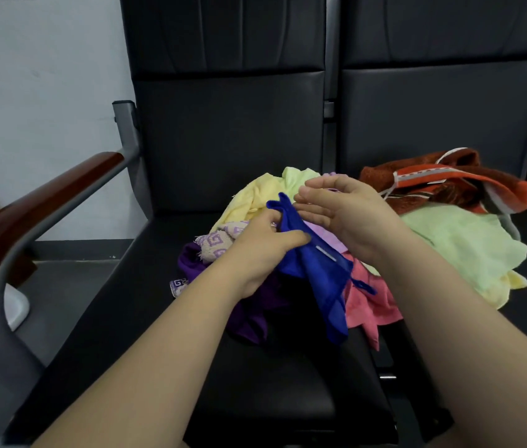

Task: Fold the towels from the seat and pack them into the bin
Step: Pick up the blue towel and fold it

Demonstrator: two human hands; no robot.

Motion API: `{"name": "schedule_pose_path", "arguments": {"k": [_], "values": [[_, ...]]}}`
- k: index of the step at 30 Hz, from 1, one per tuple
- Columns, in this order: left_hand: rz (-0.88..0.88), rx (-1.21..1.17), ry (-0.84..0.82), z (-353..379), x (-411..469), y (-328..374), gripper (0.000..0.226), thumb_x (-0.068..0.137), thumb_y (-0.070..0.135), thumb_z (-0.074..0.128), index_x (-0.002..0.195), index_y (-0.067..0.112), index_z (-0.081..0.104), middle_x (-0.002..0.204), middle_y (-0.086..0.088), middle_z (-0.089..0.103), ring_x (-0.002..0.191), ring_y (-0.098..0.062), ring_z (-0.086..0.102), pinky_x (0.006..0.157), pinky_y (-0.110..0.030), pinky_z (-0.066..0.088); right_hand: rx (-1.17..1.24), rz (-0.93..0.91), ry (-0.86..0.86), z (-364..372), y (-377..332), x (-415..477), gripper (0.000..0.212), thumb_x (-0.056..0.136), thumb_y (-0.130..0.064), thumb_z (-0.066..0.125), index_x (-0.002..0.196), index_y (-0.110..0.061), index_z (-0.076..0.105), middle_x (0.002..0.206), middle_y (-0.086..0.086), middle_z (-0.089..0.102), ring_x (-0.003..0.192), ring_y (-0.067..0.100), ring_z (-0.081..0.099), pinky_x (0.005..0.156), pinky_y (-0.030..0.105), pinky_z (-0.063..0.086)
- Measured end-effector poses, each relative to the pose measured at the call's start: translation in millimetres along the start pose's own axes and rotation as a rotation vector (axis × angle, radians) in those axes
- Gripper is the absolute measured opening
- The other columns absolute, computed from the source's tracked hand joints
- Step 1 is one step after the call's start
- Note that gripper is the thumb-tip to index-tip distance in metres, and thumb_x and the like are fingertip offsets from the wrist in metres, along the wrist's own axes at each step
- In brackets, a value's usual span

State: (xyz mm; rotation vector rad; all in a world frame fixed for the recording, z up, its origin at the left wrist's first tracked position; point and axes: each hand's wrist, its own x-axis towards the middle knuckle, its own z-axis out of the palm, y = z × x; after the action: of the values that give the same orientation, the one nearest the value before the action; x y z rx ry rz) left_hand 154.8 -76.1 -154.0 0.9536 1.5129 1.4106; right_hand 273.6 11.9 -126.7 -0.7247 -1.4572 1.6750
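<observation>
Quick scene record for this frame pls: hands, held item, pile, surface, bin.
left hand: grips royal-blue cloth towel, upper end held up, rest draped over the pile
right hand: open, fingers relaxed, beside the towel's top edge; contact unclear
pile: pale yellow towel, light green towel, coral pink towel, dark purple towel, beige towel with purple pattern; all unfolded
behind pile, right: rust-orange striped towel, crumpled
surface: black padded seat
bin: not in view

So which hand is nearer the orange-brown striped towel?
Right. The right hand hovers open just left of the orange-brown striped towel; the left hand is farther left, pinching the blue towel.
</observation>
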Motion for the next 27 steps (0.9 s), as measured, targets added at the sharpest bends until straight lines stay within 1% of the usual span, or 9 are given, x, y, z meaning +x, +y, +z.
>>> {"name": "schedule_pose_path", "arguments": {"k": [4, 9, 13, 16, 17, 19, 21, 24, 27], "values": [[-0.058, -0.171, 0.106, -1.1, 2.4, 2.6, 0.007, 0.095, 0.0, 0.061, 0.1, -0.004, 0.062, 0.106, -0.034, 0.068, 0.09, -0.042, 0.067, 0.085, -0.053, 0.054, -0.477, -0.125, 0.04, -0.5, 2.3, -3.3, 0.026, 0.078, -0.029, 0.083, 0.097, -0.017, 0.07, 0.087, -0.001, 0.067, 0.076, 0.009, 0.061, 0.077, 0.03, 0.053], [-0.142, -0.353, 0.247, -10.8, 11.4, 4.4, 0.02, 0.099, 0.006, 0.06, 0.114, -0.007, 0.061, 0.107, -0.023, 0.069, 0.083, -0.027, 0.069, 0.059, -0.032, 0.058, -0.761, 0.005, -0.128, 0.2, 1.6, -14.2, 0.031, 0.073, -0.039, 0.086, 0.092, -0.021, 0.07, 0.082, -0.002, 0.067, 0.071, 0.008, 0.059, 0.068, 0.029, 0.052], [-0.118, -0.361, 0.25, -11.1, 9.4, 4.8, 0.031, 0.099, 0.013, 0.062, 0.126, -0.002, 0.056, 0.119, -0.021, 0.067, 0.091, -0.026, 0.069, 0.058, -0.03, 0.06, -0.624, 0.055, -0.035, -2.3, 2.8, -10.0, 0.016, 0.078, -0.018, 0.082, 0.083, -0.012, 0.068, 0.075, 0.001, 0.065, 0.071, 0.014, 0.06, 0.064, 0.029, 0.054], [-0.07, -0.241, 0.248, -10.5, 6.4, 7.8, 0.02, 0.099, 0.017, 0.064, 0.11, 0.001, 0.062, 0.105, -0.016, 0.067, 0.085, -0.026, 0.069, 0.067, -0.035, 0.063, -0.477, 0.022, 0.112, -8.3, 1.1, -4.2, 0.012, 0.084, -0.015, 0.075, 0.083, -0.006, 0.066, 0.082, 0.009, 0.066, 0.072, 0.02, 0.063, 0.064, 0.031, 0.055], [-0.057, -0.208, 0.259, -11.1, 5.4, 9.3, 0.017, 0.099, 0.018, 0.064, 0.104, 0.003, 0.062, 0.099, -0.017, 0.066, 0.079, -0.026, 0.068, 0.065, -0.035, 0.062, -0.425, -0.002, 0.175, -9.7, 0.0, -3.4, 0.012, 0.086, -0.014, 0.073, 0.08, -0.008, 0.064, 0.088, 0.01, 0.067, 0.078, 0.022, 0.066, 0.067, 0.03, 0.057], [-0.038, -0.191, 0.295, -11.7, 2.9, 13.9, 0.016, 0.099, 0.02, 0.064, 0.101, 0.005, 0.06, 0.097, -0.019, 0.068, 0.076, -0.029, 0.069, 0.066, -0.041, 0.062, -0.346, -0.069, 0.294, -11.5, -2.8, -3.2, 0.013, 0.087, -0.015, 0.071, 0.08, -0.006, 0.065, 0.105, 0.008, 0.07, 0.104, 0.023, 0.067, 0.09, 0.041, 0.057], [-0.014, -0.246, 0.301, -10.6, -0.7, 19.2, 0.022, 0.097, 0.02, 0.067, 0.11, 0.005, 0.057, 0.105, -0.021, 0.07, 0.081, -0.032, 0.072, 0.059, -0.04, 0.06, -0.375, -0.154, 0.356, -7.4, -6.6, -8.5, 0.015, 0.086, -0.02, 0.073, 0.088, -0.006, 0.07, 0.098, 0.003, 0.071, 0.104, 0.018, 0.067, 0.092, 0.044, 0.056], [0.059, -0.353, 0.208, -2.8, -7.4, 26.8, 0.022, 0.098, 0.014, 0.065, 0.117, 0.007, 0.056, 0.109, -0.021, 0.071, 0.094, -0.031, 0.075, 0.063, -0.032, 0.061, -0.518, -0.304, 0.29, 7.3, -8.8, -18.6, 0.007, 0.086, -0.023, 0.074, 0.087, -0.017, 0.075, 0.081, -0.007, 0.07, 0.083, 0.008, 0.067, 0.081, 0.036, 0.058], [0.106, -0.43, 0.135, 1.8, -12.0, 30.9, 0.015, 0.102, 0.007, 0.056, 0.113, 0.0, 0.062, 0.099, -0.018, 0.076, 0.092, -0.026, 0.076, 0.072, -0.032, 0.062, -0.585, -0.405, 0.162, 20.9, -6.3, -25.4, 0.008, 0.09, -0.02, 0.07, 0.09, -0.019, 0.077, 0.081, -0.009, 0.072, 0.083, 0.003, 0.066, 0.077, 0.023, 0.055]]}}
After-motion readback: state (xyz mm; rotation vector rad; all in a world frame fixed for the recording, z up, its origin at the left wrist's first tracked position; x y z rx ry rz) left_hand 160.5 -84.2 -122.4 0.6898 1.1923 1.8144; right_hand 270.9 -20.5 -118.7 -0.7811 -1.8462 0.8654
